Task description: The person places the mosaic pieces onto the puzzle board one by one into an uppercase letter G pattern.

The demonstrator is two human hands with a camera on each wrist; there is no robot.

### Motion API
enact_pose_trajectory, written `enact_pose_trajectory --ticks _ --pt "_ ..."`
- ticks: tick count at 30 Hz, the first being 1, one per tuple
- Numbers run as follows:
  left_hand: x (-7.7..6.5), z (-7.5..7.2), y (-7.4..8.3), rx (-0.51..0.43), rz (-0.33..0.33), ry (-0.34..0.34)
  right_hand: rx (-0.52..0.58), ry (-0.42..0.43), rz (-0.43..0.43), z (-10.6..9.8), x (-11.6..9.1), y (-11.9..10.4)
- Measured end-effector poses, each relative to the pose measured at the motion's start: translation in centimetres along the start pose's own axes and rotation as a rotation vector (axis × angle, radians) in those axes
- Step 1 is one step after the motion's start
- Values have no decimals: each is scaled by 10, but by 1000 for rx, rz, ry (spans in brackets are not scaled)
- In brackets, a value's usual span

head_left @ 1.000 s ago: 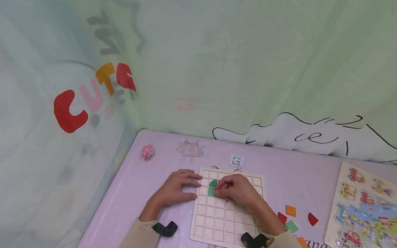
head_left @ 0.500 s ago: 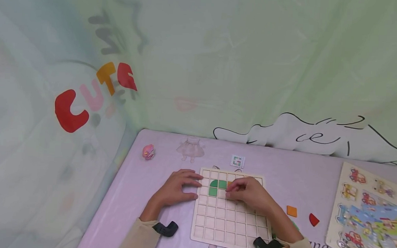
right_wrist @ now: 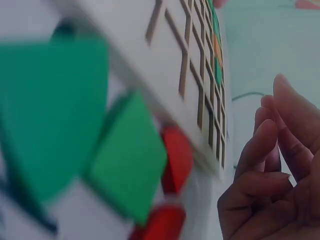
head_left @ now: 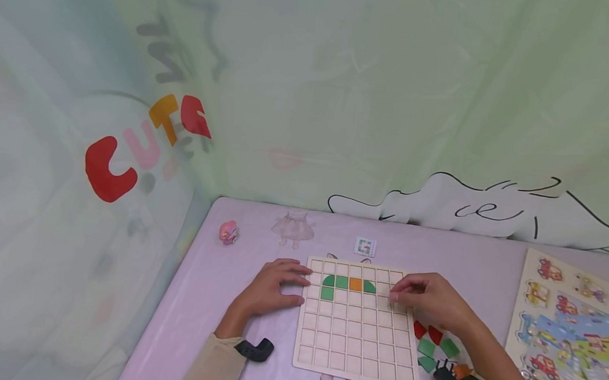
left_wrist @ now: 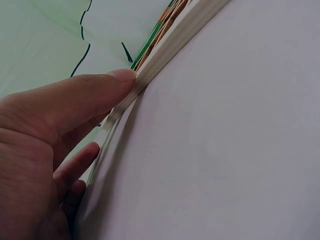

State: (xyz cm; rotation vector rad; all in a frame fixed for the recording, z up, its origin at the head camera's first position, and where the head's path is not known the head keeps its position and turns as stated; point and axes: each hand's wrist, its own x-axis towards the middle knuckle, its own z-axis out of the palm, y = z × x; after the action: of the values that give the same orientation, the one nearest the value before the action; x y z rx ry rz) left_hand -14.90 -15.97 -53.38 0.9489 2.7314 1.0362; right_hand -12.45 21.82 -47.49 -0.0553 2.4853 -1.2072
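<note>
Touching the left edge of a square pale-wood grid board (head_left: 355, 333), the left hand (head_left: 271, 288) is extending its fingers, grasping nothing. The right hand (head_left: 434, 299) is hovering at the opposite edge, fingers loosely bent, no piece showing between them. On the board, an orange square tile (head_left: 355, 284) is lying among four green tiles (head_left: 342, 282).

At your far left, a pink figurine (head_left: 228, 232) is resting on the lilac tabletop (head_left: 251, 239), near a printed dress (head_left: 294, 227); at your right, a puzzle board (head_left: 531, 269) is lying askew, showing vehicle pictures (head_left: 550, 269) beside a blue-and-green scene (head_left: 588, 347). Beyond, pale green sheeting (head_left: 341, 99) is hanging before you, bearing a black-outlined white shape (head_left: 491, 210); a red letter C (head_left: 101, 172) is standing out at your left.
</note>
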Motion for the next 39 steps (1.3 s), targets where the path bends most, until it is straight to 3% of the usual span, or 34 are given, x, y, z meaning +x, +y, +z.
enact_pose_trajectory --ticks 8,16,28,39 --pt "0 0 0 0 8 1 -126 8 14 -37 -12 26" --pt "1 -2 3 -5 3 2 -213 -38 46 -60 -19 50" --pt "0 0 1 -6 -10 -16 -192 -148 49 -68 -19 65" --pt "0 -1 1 -1 -8 -13 -222 -180 55 -71 -16 68"
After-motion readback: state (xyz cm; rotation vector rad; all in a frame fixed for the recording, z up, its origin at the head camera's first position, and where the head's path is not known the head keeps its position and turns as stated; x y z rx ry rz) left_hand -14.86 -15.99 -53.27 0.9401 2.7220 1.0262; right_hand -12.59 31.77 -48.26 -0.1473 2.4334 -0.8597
